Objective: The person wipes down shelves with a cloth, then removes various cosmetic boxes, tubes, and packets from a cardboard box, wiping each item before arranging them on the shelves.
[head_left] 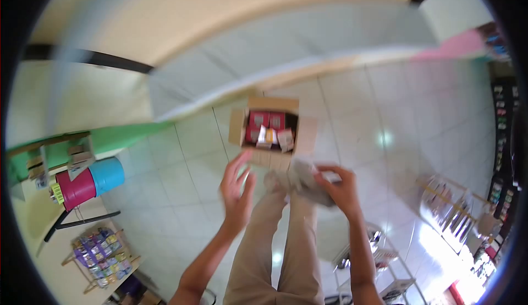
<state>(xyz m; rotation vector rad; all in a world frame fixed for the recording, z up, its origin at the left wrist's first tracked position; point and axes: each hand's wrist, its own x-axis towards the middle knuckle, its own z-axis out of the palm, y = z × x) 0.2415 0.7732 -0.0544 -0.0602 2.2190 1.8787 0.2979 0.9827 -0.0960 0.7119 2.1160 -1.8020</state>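
Observation:
Below the centre of the head view, my right hand (336, 187) pinches a grey cloth-like item (312, 183), blurred by motion. To its left, my left hand (237, 187) is empty, its fingers apart. Just beyond both hands an open cardboard box (273, 103) stands on the tiled floor with its flaps spread. Inside lie red boxes (258, 120), a white and yellow packet (268, 135) and a light brown piece (285, 139). Neither hand touches the box contents.
My legs (275, 250) are below the box. Red (77, 188) and blue (108, 176) buckets stand at the left, above a rack of colourful packets (102, 255). Wire racks (448, 211) are at the right, a metal trolley (393, 272) at lower right.

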